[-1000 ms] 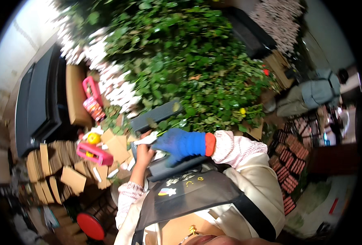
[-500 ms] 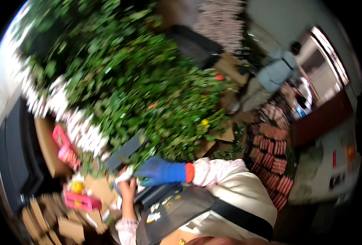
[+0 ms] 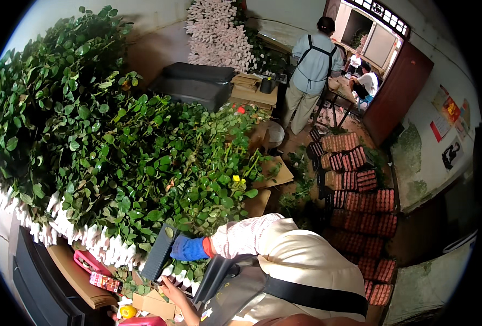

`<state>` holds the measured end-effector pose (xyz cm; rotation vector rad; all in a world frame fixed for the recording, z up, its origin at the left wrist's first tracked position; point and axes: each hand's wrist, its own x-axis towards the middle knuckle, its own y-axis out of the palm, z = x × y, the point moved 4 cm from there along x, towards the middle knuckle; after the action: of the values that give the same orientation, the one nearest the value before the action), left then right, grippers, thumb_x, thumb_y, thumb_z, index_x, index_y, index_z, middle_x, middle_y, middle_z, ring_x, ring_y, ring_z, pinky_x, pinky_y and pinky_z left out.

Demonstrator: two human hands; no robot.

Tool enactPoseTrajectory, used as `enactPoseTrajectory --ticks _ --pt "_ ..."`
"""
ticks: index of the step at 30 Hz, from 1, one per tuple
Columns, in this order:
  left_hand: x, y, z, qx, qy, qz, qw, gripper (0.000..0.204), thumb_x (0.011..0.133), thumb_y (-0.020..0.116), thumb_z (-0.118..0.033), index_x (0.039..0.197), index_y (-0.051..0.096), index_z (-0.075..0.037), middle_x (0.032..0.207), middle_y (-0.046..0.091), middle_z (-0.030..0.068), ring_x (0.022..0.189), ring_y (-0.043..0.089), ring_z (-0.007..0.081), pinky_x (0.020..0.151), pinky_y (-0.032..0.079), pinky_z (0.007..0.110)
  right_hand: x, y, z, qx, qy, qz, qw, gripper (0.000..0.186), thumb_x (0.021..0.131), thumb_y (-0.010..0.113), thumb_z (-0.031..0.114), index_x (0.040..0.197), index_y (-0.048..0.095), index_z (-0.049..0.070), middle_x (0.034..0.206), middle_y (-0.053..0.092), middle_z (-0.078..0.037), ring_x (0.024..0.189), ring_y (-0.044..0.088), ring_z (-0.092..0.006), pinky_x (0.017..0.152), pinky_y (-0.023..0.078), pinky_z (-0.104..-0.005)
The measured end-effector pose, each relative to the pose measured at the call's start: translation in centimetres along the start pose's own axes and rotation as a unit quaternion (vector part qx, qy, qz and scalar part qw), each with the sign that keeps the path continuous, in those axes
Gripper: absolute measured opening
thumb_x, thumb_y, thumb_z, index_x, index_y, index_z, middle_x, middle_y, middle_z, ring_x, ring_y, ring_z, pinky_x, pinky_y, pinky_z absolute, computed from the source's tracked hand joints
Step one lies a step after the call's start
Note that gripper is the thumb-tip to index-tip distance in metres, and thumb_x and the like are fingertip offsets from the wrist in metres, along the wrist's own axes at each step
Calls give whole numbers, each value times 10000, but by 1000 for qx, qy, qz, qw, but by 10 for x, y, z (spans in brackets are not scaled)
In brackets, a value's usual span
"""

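In the lower middle, my right hand (image 3: 191, 247) wears a blue glove with a red cuff. It presses against leafy cut stems (image 3: 143, 168) beside a dark grey flat panel (image 3: 158, 254); its fingertips are hidden. Below it, my bare left hand (image 3: 171, 289) has its fingers bent together by the white wrapped stem ends (image 3: 167, 270). What those fingers hold, if anything, is hidden. The leafy stems form a large heap across the left and middle, with more white wrapped ends (image 3: 97, 239) along its near side. A yellow flower (image 3: 237, 178) shows among the leaves.
A phone (image 3: 105, 281) and pink basket (image 3: 89, 262) lie at lower left, near a yellow object (image 3: 127, 311). Rows of reddish bundles (image 3: 360, 201) cover the floor at right. A person (image 3: 312, 70) stands at the back near a brown door (image 3: 398, 89); black cases (image 3: 194, 81) sit behind the heap.
The view has turned and steadied from a blur. My gloved hand has shifted away from my bare hand and is now at the leaves beside the grey panel.
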<state>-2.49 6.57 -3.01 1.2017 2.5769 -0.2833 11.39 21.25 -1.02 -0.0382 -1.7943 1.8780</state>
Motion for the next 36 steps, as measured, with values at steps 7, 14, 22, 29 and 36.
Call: enactPoseTrajectory --ticks 7,14,22,29,36 --pt "-1 -7 22 -68 33 -39 996 443 1052 534 -375 1052 600 64 1003 664 154 856 619 202 762 525 337 1 -13 3 11 51 91 995 129 860 595 186 809 662 89 674 630 -125 600 635 -337 518 478 -460" --pt "-31 -21 -20 -212 110 -141 961 402 1066 464 -268 1204 636 68 1124 659 172 1015 625 240 906 504 344 -11 -13 -4 -1 92 115 989 133 818 659 227 815 639 95 683 633 -121 626 644 -343 547 493 -466" --pt "15 -24 24 110 159 83 978 270 1034 579 -264 944 534 -13 749 497 24 665 431 112 591 383 277 -7 0 4 34 39 17 999 173 752 699 258 805 629 109 672 616 -106 642 642 -329 554 478 -471" --pt "11 -23 40 44 129 -133 982 356 1032 506 -290 962 587 50 903 555 118 850 508 213 769 442 356 -12 11 -4 13 97 92 991 263 748 756 342 839 662 114 752 675 -114 723 683 -334 610 517 -477" --pt "18 -85 35 173 207 -109 957 262 978 637 -255 1046 593 -5 899 623 81 792 585 179 697 481 305 -3 -25 -4 168 49 148 973 492 682 818 419 966 630 65 838 670 -168 880 669 -382 734 514 -504"
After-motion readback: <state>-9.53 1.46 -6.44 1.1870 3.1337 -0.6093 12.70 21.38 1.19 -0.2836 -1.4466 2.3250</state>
